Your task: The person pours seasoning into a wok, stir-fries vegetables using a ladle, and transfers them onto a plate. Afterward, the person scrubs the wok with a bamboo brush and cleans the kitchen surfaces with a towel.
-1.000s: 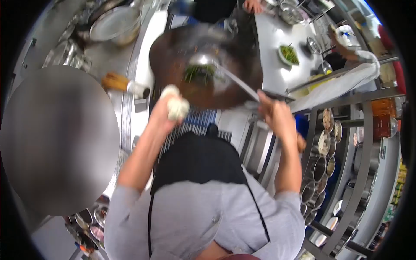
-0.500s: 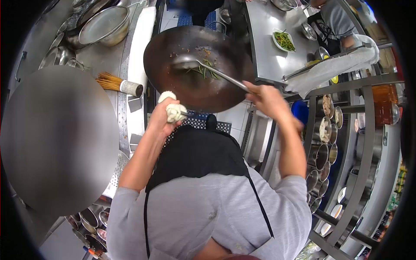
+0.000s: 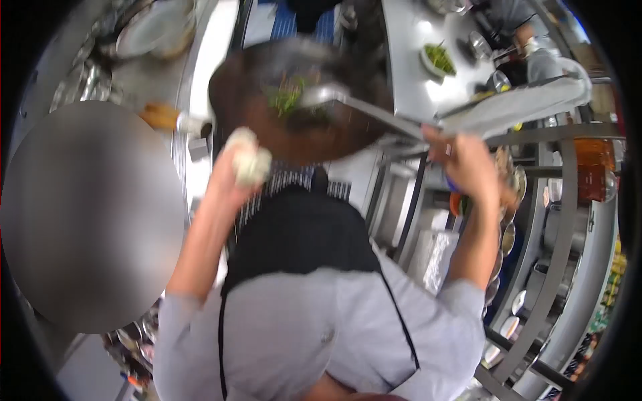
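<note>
A large dark wok [image 3: 301, 142] is in front of me, blurred by motion. Bunched in my left hand [image 3: 227, 184] is a white cloth [image 3: 252, 164], against the wok's near left rim; whether the fingers also grip the wok's handle is hidden. My right hand [image 3: 468, 164] is wrapped around the handle end of a metal ladle [image 3: 384, 115], off the wok's right side. The ladle's bowl is inside the wok, just right of a small heap of green vegetable pieces [image 3: 286, 97].
On the steel counter [image 3: 408, 87] at the right sits a white dish of greens [image 3: 439, 60]. A co-worker's arm [image 3: 542, 63] is beyond it. A white towel [image 3: 535, 103] hangs over a rail. Left are a bamboo brush [image 3: 160, 115] and a large metal bowl [image 3: 150, 40].
My right hand has moved right, drawing the ladle rightward in the wok. The greens now lie farther left and higher. My left hand, cloth and wok have shifted slightly left.
</note>
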Available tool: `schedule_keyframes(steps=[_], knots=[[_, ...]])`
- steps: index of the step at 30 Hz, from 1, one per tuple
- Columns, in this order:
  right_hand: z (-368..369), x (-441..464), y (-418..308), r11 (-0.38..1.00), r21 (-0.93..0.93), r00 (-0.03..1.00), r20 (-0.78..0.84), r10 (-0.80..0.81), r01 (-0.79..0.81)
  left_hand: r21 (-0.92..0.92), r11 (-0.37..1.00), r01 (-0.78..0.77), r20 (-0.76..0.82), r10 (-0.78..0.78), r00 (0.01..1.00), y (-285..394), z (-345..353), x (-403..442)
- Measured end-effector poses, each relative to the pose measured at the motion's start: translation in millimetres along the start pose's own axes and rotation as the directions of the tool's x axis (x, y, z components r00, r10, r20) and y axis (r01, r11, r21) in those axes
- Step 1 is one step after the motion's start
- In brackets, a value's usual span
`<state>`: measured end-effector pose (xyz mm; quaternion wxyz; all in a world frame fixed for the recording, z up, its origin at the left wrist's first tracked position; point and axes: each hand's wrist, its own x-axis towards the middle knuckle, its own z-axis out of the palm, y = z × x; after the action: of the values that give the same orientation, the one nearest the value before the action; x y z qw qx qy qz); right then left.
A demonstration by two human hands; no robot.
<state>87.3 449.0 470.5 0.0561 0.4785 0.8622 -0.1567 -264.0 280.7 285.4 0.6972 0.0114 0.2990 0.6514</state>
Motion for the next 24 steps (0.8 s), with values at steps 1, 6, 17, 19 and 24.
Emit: schedule_keyframes(steps=[1, 6, 17, 19, 24], knots=[[0.9, 14.2, -4.4, 0.991, -0.127, 0.999, -0.013, -0.052, 0.05, 0.066, 0.995, 0.073, -0.157, -0.062, 0.986, -4.1, -6.1, 28.6], [-62.1, -12.9, -7.1, 0.922, -0.36, 0.988, 0.003, -0.153, 0.144, 0.186, 0.974, 0.129, -0.233, -0.083, 0.969, -11.3, 33.3, 3.1], [157.1, 63.6, 28.8, 0.703, 0.689, 0.984, 0.111, 0.136, -0.175, 0.245, 0.959, 0.141, -0.379, -0.039, 0.925, -13.5, 21.9, 23.8], [131.5, 23.2, -5.9, 0.476, 0.841, 0.966, 0.218, 0.138, -0.257, 0.329, 0.939, 0.103, -0.386, 0.035, 0.922, -10.7, 27.7, 11.3], [83.4, 21.2, -34.1, 0.5, 0.813, 0.944, 0.171, 0.284, -0.298, 0.588, 0.791, -0.17, -0.258, 0.382, 0.887, -36.0, 29.7, -37.0]])
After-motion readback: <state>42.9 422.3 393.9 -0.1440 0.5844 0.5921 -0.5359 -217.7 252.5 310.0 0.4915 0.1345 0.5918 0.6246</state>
